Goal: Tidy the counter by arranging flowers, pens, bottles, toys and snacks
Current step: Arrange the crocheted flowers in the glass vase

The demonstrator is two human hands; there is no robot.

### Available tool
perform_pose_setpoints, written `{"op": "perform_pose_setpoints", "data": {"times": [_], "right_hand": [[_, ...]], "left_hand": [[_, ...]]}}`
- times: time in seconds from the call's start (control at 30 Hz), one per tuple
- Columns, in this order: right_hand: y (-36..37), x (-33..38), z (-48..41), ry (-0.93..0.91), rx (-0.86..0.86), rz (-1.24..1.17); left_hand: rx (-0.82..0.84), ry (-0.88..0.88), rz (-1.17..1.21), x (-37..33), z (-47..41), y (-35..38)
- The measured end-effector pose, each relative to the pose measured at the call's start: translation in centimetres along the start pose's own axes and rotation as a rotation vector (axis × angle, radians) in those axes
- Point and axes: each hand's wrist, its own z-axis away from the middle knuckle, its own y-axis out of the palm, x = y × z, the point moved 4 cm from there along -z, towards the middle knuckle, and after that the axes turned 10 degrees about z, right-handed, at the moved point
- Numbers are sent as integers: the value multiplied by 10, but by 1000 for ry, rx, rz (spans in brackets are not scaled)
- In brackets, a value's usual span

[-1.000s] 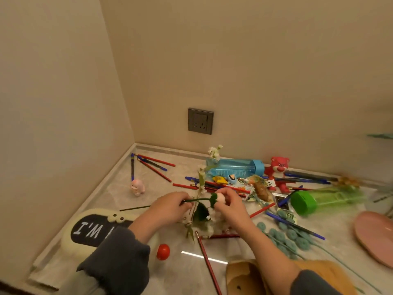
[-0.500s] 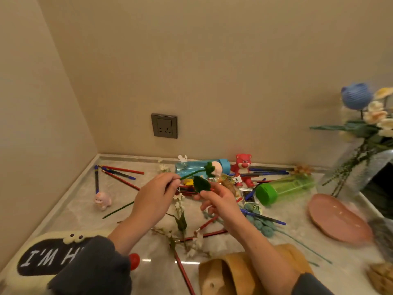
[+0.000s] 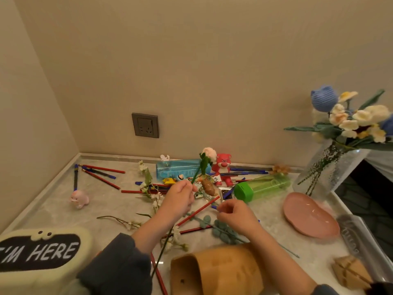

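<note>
My left hand (image 3: pixel 179 198) pinches the green stem of a cream crochet flower (image 3: pixel 209 153), holding it upright above the counter. My right hand (image 3: pixel 235 213) hovers just right of it with fingers loosely curled and nothing in them. A glass vase (image 3: pixel 325 173) with blue and cream crochet flowers stands at the right. Red and blue pens (image 3: pixel 102 177) lie scattered. A blue bottle (image 3: pixel 178 170) and a green bottle (image 3: pixel 261 186) lie on their sides. A red bear toy (image 3: pixel 223 169) stands by snack packets (image 3: pixel 207 185). A pink toy (image 3: pixel 79 198) sits at the left.
A pink dish (image 3: pixel 310 216) lies at the right. A tan cup (image 3: pixel 217 271) lies on its side near me. A cream box (image 3: pixel 40 254) reading "I'M HERE" is at front left. Teal sprigs (image 3: pixel 221 229) and white flower sprigs (image 3: pixel 156 199) lie mid-counter. Walls close the back and left.
My left hand has raised the cream flower upright. My right hand let go of its leaf and dropped lower to the right. The view has swung right, showing the vase.
</note>
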Motion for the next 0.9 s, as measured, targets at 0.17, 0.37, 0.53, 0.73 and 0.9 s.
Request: {"op": "perform_pose_setpoints", "data": {"times": [0.17, 0.37, 0.53, 0.73, 0.9], "right_hand": [[-6, -15, 1, 44, 110, 517], [-3, -22, -6, -5, 159, 738], [-2, -26, -6, -56, 195, 754], [-29, -20, -9, -124, 181, 614], [-73, -11, -10, -152, 166, 678]], "left_hand": [[-62, -217, 89, 33, -1, 25], [-118, -314, 136, 44, 10, 39], [-168, -287, 148, 41, 14, 43], [-261, -262, 140, 37, 20, 46], [-289, -205, 163, 27, 22, 62]]}}
